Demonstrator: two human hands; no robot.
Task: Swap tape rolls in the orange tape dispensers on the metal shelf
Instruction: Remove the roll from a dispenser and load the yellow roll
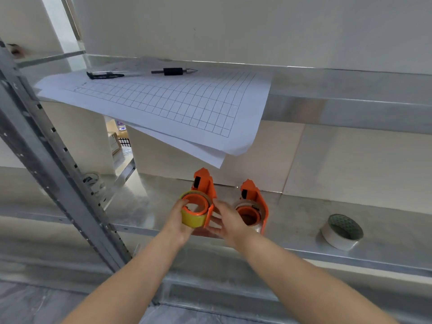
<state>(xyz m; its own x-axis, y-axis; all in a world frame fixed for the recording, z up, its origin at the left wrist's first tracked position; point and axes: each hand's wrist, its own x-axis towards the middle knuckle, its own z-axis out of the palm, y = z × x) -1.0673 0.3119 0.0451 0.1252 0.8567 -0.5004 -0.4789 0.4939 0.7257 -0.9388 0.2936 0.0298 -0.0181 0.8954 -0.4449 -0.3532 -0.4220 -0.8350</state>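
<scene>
Both my forearms reach forward over the front lip of the metal shelf (304,252). My left hand (178,220) is wrapped around the outside of a yellow tape roll (193,219), thumb on the near face and fingertips over the far rim, so the roll can be worked on its orange hub. My right hand (225,220) is close against it on the other side, fingers spread and pressed to the orange side plate of the left dispenser (205,185); I judge it is there to brace the frame while the other hand handles the roll, though I cannot tell whether it truly clamps the plate. The two hands sit nearly together, only the dispenser between them. Just beyond my right hand stands the right dispenser (253,202), upright and carrying a clear tape roll (245,204), kept beside the first so the rolls can trade places. Well off to the right of my hands a loose silver roll (342,231) lies on the shelf. Farther away and above, gridded paper sheets (163,108) droop over the upper shelf edge, with a black-handled tool (174,71) behind them.
</scene>
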